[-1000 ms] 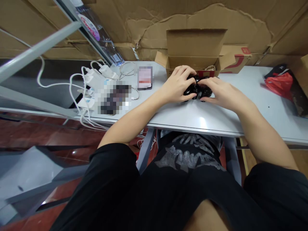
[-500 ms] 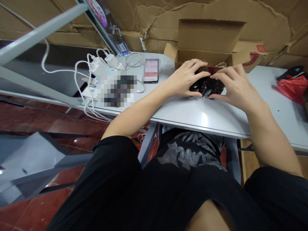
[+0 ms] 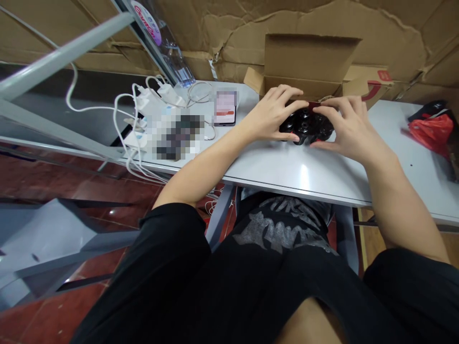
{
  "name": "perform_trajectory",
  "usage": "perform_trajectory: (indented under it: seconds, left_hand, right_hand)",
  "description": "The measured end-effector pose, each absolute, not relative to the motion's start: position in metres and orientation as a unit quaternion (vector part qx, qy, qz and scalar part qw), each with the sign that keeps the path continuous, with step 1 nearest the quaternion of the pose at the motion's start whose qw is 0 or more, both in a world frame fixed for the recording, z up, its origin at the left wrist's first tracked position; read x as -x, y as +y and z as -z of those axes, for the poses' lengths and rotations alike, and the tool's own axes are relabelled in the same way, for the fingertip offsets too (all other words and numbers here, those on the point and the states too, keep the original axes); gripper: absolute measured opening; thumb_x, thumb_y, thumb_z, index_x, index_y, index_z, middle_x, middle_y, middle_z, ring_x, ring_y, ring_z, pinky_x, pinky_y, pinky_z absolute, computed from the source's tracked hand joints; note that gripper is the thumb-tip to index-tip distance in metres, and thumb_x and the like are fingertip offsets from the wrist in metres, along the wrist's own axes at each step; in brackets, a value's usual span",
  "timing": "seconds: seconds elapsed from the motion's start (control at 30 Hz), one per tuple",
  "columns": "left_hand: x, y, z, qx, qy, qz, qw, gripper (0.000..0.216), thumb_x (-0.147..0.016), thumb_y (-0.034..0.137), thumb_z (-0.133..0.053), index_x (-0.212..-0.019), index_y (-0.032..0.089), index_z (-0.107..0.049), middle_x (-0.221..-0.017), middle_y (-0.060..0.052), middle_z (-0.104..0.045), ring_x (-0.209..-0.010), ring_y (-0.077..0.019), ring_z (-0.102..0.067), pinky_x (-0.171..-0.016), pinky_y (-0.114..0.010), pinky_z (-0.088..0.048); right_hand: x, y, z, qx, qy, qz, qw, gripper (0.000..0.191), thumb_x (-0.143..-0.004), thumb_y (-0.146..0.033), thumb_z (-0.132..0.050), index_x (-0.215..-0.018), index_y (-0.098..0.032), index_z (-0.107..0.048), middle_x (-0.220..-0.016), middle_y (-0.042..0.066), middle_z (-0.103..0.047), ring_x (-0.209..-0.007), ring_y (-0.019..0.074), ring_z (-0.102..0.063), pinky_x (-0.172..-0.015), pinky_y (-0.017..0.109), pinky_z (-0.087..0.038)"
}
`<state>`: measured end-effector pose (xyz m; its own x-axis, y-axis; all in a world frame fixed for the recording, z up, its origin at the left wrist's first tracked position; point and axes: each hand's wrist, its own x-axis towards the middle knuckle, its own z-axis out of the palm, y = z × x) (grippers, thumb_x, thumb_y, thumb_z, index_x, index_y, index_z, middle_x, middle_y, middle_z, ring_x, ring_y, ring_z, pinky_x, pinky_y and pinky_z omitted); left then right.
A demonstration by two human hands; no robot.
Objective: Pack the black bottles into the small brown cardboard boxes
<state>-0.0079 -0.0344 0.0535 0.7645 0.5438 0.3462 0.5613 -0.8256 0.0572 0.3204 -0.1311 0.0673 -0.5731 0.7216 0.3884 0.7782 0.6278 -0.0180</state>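
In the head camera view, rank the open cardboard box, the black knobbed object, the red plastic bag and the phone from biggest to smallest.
1. Open cardboard box
2. Black knobbed object and red plastic bag: they look too alike to rank
3. Phone, blurred but clearly smallest

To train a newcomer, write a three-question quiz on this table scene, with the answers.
1. True or false: the left hand and the right hand both touch the black object.
2. Which hand is nearer the white chargers?
3. Fill the gap: the open cardboard box stands ___ the black object.

Key: 1 true; 2 left; 3 behind.
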Motion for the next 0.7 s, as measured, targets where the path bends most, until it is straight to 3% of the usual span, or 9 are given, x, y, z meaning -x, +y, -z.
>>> perform_trajectory:
  seconds: [0.07,0.13,0.2,0.23,0.3,0.4,0.47,0.6,0.7]
  left_hand:
    - [0.027,-0.038,-0.070,0.921,-0.330,0.204,0.013,0.122,-0.097,0.117,-0.068,-0.189,0.037,-0.064,-0.207,-0.006,-0.055,-0.185,-0.0427,-0.044,-0.161,-0.076,-0.035]
    - [0.065,-0.052,-0.084,0.879,-0.383,0.284,0.031,0.102,-0.100,0.121,-0.051,-0.168,0.051,-0.081,-0.197,0.007,-0.066,-0.184,-0.0390,-0.047,-0.163,-0.073,-0.033]
    - [0.119,-0.079,-0.088,0.831,-0.418,0.354,0.094,0.114,-0.111,0.114,-0.018,-0.149,0.039,-0.095,-0.193,-0.005,-0.070,-0.181,-0.0426,-0.053,-0.157,-0.078,-0.036]
    - [0.150,-0.095,-0.085,0.804,-0.435,0.386,0.122,0.120,-0.113,0.112,-0.011,-0.134,0.034,-0.100,-0.186,-0.011,-0.075,-0.176,-0.0458,-0.057,-0.154,-0.081,-0.038]
    - [0.209,-0.131,-0.071,0.772,-0.511,0.362,0.108,0.108,-0.118,0.106,-0.018,-0.126,0.037,-0.101,-0.185,-0.012,-0.074,-0.177,-0.0468,-0.058,-0.151,-0.081,-0.038]
    - [0.269,-0.173,-0.035,0.708,-0.621,0.331,0.062,0.086,-0.123,0.087,-0.040,-0.142,0.025,-0.096,-0.198,-0.016,-0.060,-0.188,-0.0569,-0.045,-0.151,-0.095,-0.025]
    - [0.283,-0.185,-0.010,0.688,-0.653,0.313,0.049,0.078,-0.119,0.083,-0.053,-0.142,0.020,-0.094,-0.203,-0.020,-0.055,-0.192,-0.0650,-0.036,-0.148,-0.101,-0.019]
    - [0.278,-0.184,0.017,0.676,-0.628,0.386,-0.009,0.070,-0.104,0.084,-0.064,-0.130,0.024,-0.093,-0.181,-0.021,-0.077,-0.198,-0.0628,-0.024,-0.142,-0.097,-0.007]
    - [0.278,-0.182,0.019,0.680,-0.606,0.413,-0.002,0.068,-0.105,0.081,-0.067,-0.130,0.023,-0.092,-0.181,-0.021,-0.078,-0.199,-0.0614,-0.026,-0.137,-0.093,-0.009]
  right_hand:
    - [-0.320,-0.130,-0.064,0.421,-0.883,0.081,0.190,0.089,-0.116,-0.063,-0.090,-0.196,-0.044,-0.055,-0.193,0.017,-0.065,-0.174,0.0628,-0.058,-0.145,0.091,-0.050]
    - [-0.321,-0.128,-0.062,0.412,-0.885,0.089,0.198,0.089,-0.116,-0.061,-0.091,-0.194,-0.037,-0.058,-0.191,0.020,-0.066,-0.172,0.0630,-0.059,-0.144,0.090,-0.051]
    - [-0.320,-0.127,-0.060,0.404,-0.886,0.094,0.206,0.087,-0.117,-0.060,-0.090,-0.192,-0.030,-0.060,-0.188,0.022,-0.068,-0.170,0.0634,-0.061,-0.142,0.091,-0.053]
    - [-0.319,-0.127,-0.061,0.408,-0.885,0.090,0.205,0.084,-0.118,-0.061,-0.088,-0.192,-0.031,-0.060,-0.189,0.021,-0.068,-0.171,0.0625,-0.061,-0.142,0.091,-0.053]
    - [-0.315,-0.131,-0.064,0.414,-0.884,0.069,0.206,0.076,-0.121,-0.061,-0.084,-0.190,-0.036,-0.062,-0.191,0.017,-0.068,-0.173,0.0609,-0.060,-0.144,0.093,-0.052]
    - [-0.305,-0.140,-0.073,0.422,-0.885,0.022,0.198,0.065,-0.123,-0.063,-0.079,-0.185,-0.047,-0.067,-0.194,0.010,-0.068,-0.179,0.0625,-0.057,-0.145,0.099,-0.048]
    - [-0.299,-0.147,-0.080,0.424,-0.885,0.003,0.192,0.064,-0.124,-0.067,-0.077,-0.185,-0.050,-0.068,-0.191,0.010,-0.072,-0.180,0.0657,-0.055,-0.141,0.105,-0.047]
    - [-0.291,-0.152,-0.085,0.427,-0.886,-0.014,0.180,0.068,-0.123,-0.072,-0.074,-0.188,-0.051,-0.067,-0.185,0.011,-0.076,-0.179,0.0666,-0.056,-0.138,0.108,-0.048]
    - [-0.294,-0.149,-0.081,0.426,-0.887,-0.008,0.177,0.063,-0.124,-0.066,-0.075,-0.184,-0.047,-0.071,-0.186,0.012,-0.076,-0.177,0.0654,-0.058,-0.139,0.105,-0.049]
